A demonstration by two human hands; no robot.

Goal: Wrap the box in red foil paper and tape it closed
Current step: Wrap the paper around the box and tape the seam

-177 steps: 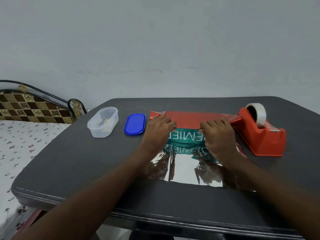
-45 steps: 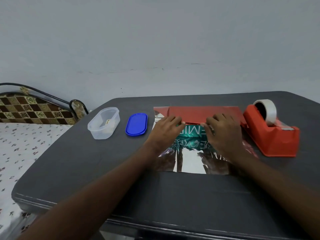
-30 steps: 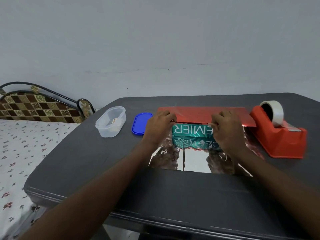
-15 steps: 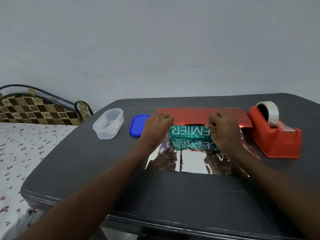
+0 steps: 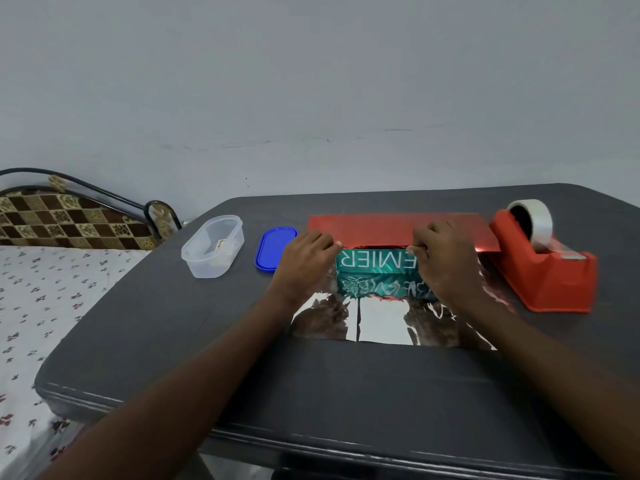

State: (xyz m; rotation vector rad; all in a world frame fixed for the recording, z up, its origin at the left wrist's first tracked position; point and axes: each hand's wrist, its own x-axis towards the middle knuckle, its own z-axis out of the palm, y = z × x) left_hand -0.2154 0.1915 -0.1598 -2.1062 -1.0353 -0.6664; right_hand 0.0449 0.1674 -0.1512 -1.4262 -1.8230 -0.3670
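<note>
Left hand (image 5: 304,261): one, knuckles up, fingers curled, tips pinching the near edge of the foil flap at the box's left end
Right hand (image 5: 441,258): one, fingers curled, thumb and fingertips pinching the same flap edge at the box's right end
Arms: two, bare, reaching in from the near edge of the table
Box (image 5: 375,275): one, teal, glossy, rectangular, lying flat on the foil between the two hands; white letters "EMIER" read upside down on top, a pale leaf print on its near face
Foil (image 5: 398,228): one sheet, red on the outer side, mirror silver on the inner side; the far part folds back as a flat red flap over the box's far edge, the near part lies shiny and creased on the table, reflecting the arms
Dispenser (image 5: 543,271): one, red plastic, heavy wedge shape, just right of the foil, its left end touching or overlapping the flap's corner, I cannot tell which
Tape (image 5: 533,223): one roll, clear or whitish, upright in the dispenser
Tub (image 5: 213,245): one, clear plastic, oval, open, left of the lid, a small label inside
Lid (image 5: 275,247): one, blue plastic, oval, flat, just left of the left hand
Table (image 5: 173,341): one, dark grey, matte, rounded corners
Bed (image 5: 41,306): one, at left, white floral sheet, checked brown headboard with a black metal rail
</note>
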